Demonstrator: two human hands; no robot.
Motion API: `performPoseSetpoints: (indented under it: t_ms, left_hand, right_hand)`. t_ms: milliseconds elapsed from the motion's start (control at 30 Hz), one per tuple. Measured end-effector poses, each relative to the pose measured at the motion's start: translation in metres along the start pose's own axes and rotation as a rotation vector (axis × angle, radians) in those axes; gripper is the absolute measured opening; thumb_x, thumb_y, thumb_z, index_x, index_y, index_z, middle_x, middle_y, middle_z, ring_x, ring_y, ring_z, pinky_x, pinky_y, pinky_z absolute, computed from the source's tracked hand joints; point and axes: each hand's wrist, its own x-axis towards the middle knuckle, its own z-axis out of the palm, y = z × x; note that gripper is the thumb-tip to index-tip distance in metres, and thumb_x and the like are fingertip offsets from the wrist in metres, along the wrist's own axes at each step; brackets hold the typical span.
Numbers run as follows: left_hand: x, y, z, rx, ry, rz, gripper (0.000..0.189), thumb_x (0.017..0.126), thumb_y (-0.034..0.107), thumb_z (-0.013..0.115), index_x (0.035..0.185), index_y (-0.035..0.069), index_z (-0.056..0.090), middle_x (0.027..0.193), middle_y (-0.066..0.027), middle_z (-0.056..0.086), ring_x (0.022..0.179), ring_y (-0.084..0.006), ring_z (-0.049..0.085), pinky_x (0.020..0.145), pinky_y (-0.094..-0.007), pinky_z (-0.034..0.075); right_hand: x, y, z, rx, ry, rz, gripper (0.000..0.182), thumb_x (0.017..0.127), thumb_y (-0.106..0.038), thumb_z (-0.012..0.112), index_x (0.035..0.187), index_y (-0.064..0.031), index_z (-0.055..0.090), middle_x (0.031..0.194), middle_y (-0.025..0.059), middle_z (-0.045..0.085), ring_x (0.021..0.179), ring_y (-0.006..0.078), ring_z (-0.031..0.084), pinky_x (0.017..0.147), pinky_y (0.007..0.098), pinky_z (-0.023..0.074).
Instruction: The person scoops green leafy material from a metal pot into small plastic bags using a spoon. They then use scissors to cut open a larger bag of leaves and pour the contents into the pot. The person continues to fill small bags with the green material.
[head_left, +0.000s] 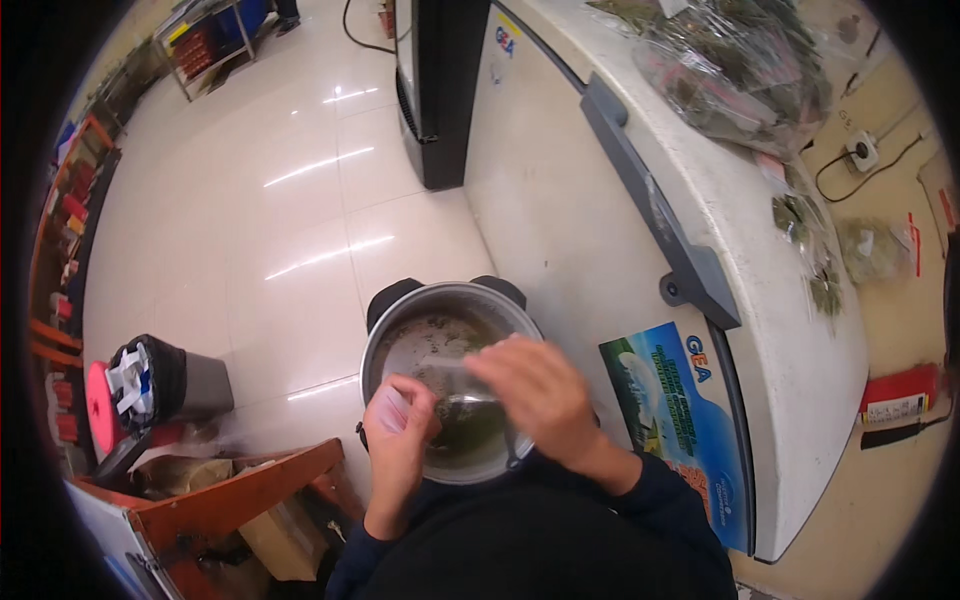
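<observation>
My left hand (401, 424) pinches a small clear plastic bag (395, 411) with a pinkish edge, above the near left rim of a round metal pot (373, 341). Greenish-brown liquid (472, 439) with dark bits and pale foam lies inside the pot. Over the pot's right side, my right hand (536, 390) is blurred, its fingers stretched towards the left. Clear plastic shows faintly between the hands; whether the right fingers grip it is not clear. A thin metal handle with a loop end (514, 459) rests at the near right rim.
A white GEA chest freezer (540, 187) stands close on the right, with a large plastic bag of dried leaves (735, 75) on top. To the left are a lined trash bin (202, 382) and an orange wooden frame (240, 480). Glossy floor tiles (225, 225) extend ahead.
</observation>
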Motion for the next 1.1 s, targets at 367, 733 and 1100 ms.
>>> performPoseSetpoints:
  t_ms: [367,733,1100]
  left_hand:
    - [-0.005,0.004,0.017,0.242,0.090,0.090,0.019,0.088,0.018,0.063,0.078,0.002,0.060,0.063,0.0020,0.052,0.054,-0.0035,0.043,0.049,-0.0184,0.031]
    - [-0.011,0.005,0.008,0.666,-0.163,0.596,0.019,0.077,0.009,0.071,0.065,0.003,0.058,0.055,-0.0053,0.052,0.046,-0.0135,0.047,0.047,-0.0263,0.037]
    - [-0.009,0.006,0.026,0.667,0.148,0.792,0.020,0.066,-0.006,0.067,0.075,0.004,0.052,0.078,-0.0109,0.060,0.058,-0.0184,0.057,0.050,-0.0261,0.042]
  right_hand:
    - [-0.010,-0.015,0.003,0.340,-0.027,0.146,0.029,0.071,-0.010,0.073,0.099,-0.0042,0.065,0.097,0.0093,0.063,0.089,0.0257,0.061,0.087,0.0376,0.0490]
    - [-0.021,-0.020,-0.010,0.403,-0.072,0.114,0.013,0.076,-0.007,0.067,0.085,-0.0028,0.059,0.080,0.0090,0.058,0.086,0.0273,0.058,0.077,0.0347,0.0482]
    - [0.008,-0.015,-0.005,0.223,-0.033,0.191,0.045,0.072,0.003,0.065,0.115,-0.0073,0.057,0.095,0.0106,0.063,0.081,0.0238,0.064,0.074,0.0301,0.0512]
